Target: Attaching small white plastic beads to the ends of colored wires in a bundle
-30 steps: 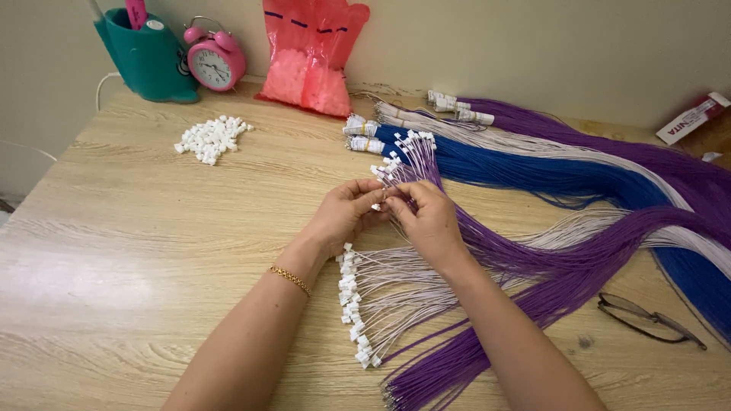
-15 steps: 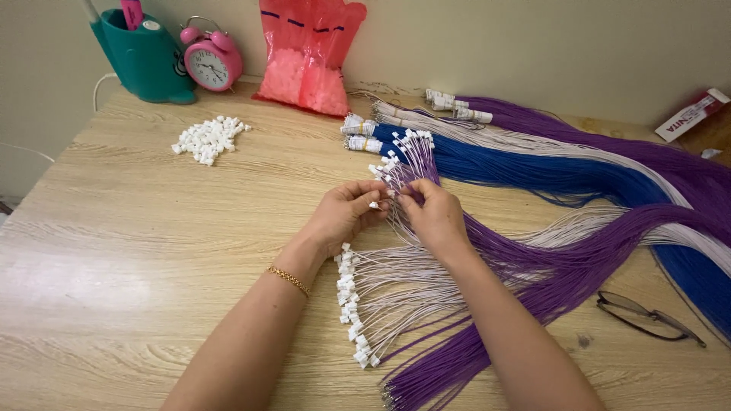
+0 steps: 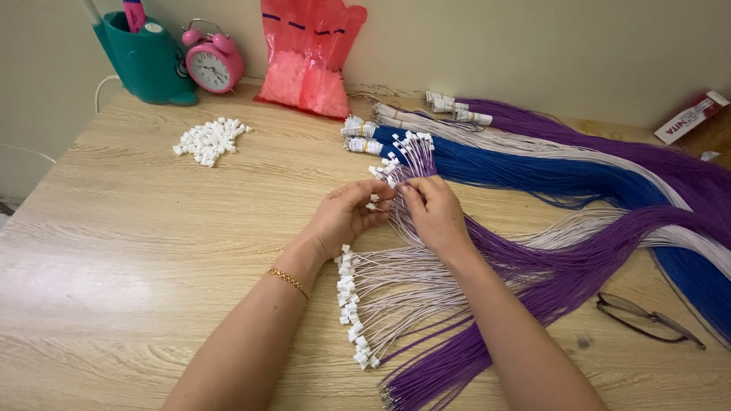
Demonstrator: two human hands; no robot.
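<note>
Wooden table (image 3: 152,251) fills the frame; purple wires (image 3: 533,274) sweep from right to centre. There the left hand (image 3: 346,217) pinches a white connector (image 3: 373,205), and the right hand (image 3: 435,213) grips connector-tipped wire ends (image 3: 411,152).

The table (image 3: 152,251) is pale wood-grain laminate, smooth with a slight sheen. The purple wires (image 3: 533,281) look like thin, glossy plastic insulation, tipped with matt white plastic connectors (image 3: 350,312). The pink bag (image 3: 308,53) is shiny, crinkly plastic film, and the bracelet (image 3: 289,281) is polished gold-coloured metal.
</note>
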